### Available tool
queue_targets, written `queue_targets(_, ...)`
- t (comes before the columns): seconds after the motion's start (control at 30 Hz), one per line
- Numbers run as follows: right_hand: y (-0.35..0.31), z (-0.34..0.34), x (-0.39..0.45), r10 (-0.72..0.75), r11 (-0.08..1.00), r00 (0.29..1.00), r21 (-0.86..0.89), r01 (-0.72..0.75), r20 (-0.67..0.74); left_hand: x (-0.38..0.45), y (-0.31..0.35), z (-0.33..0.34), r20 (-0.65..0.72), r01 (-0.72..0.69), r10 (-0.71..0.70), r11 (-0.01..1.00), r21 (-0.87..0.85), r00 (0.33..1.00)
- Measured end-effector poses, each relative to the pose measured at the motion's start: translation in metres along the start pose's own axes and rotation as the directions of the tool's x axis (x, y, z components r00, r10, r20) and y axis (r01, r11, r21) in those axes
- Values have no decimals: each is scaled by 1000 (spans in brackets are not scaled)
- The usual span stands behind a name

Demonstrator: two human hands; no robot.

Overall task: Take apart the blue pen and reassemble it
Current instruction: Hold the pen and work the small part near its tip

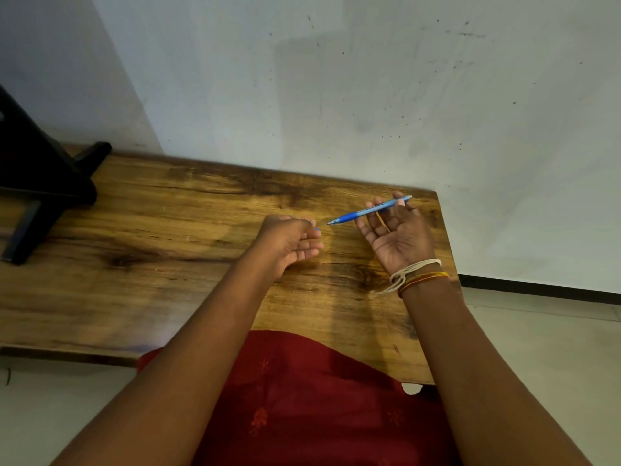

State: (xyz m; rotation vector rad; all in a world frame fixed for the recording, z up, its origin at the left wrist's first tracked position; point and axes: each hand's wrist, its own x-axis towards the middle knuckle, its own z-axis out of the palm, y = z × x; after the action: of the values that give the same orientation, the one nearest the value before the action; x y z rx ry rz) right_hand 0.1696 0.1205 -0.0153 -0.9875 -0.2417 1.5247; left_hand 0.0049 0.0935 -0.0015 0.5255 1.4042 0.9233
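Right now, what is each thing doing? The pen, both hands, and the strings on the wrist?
blue pen: held above the table, tip pointing toward the left hand; looks in one piece.
right hand: palm up, fingers holding the pen.
left hand: fingers curled, with something small and blue at the fingertips; too small to tell what.
wrist threads: tied around the right wrist.
wooden table: lying flat under both hands.

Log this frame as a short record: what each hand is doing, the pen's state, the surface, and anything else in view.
right hand: palm up, fingers holding the blue pen
left hand: fingers curled, a small blue bit at the fingertips; whether it is held is unclear
pen state: looks whole, tip pointing toward the left hand
surface: wooden table
wrist: thread bracelets on the right arm
other: black stand at far left
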Motion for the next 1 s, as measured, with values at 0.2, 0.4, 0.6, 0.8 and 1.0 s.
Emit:
queue_targets(0.2, 1, 3, 0, 10, 1000, 1000, 13, -10, 6, -5, -8, 5, 200, 120, -99, 988, -97, 975)
queue_targets(0.4, 3, 8, -4, 9, 1000, 997, -23, -7, 73, 1, -11, -1, 195, 108, -84, 988, -113, 977)
queue_targets(0.6, 0, 12, -10, 69, 996, 972, -62, -57, 224, 1, -18, -2, 225, 151, -132, 986, -73, 966)
queue_targets(0.8, -4, 13, -16, 112, 994, 952, -19, -111, 286, -1, -23, 4, 232, 152, -149, 988, 7, 961)
queue_targets(1.0, -12, 16, -23, 80, 996, 952, -53, -67, 295, -3, -21, 7, 256, 188, -183, 982, 6, 949)
